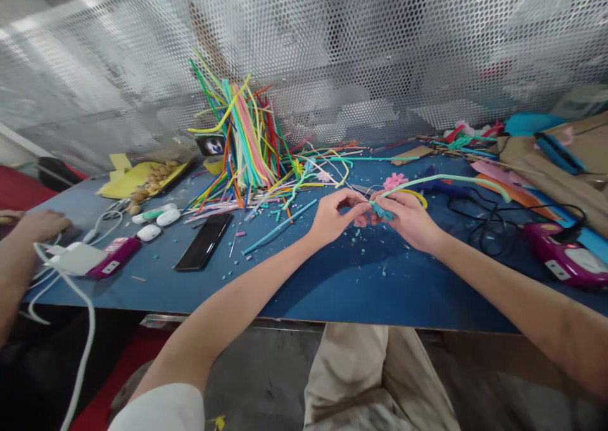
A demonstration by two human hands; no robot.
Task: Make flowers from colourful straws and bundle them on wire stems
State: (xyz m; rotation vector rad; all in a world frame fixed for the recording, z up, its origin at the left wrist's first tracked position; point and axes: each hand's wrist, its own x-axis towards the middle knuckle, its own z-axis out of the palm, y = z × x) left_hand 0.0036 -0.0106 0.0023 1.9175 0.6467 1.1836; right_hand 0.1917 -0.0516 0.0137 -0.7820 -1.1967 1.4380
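Teal tuft pinched between right hand fingers; left hand fingers clamped on pink piece.

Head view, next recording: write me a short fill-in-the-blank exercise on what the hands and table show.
1. The left hand and right hand meet above a ____ table.
2. The right hand pinches a small teal tuft on a long pale ____ stem.
3. The black phone lies ____ of the left hand.
4. The bundle of coloured sticks stands ____ the phone.

Missing words: blue; green; left; behind
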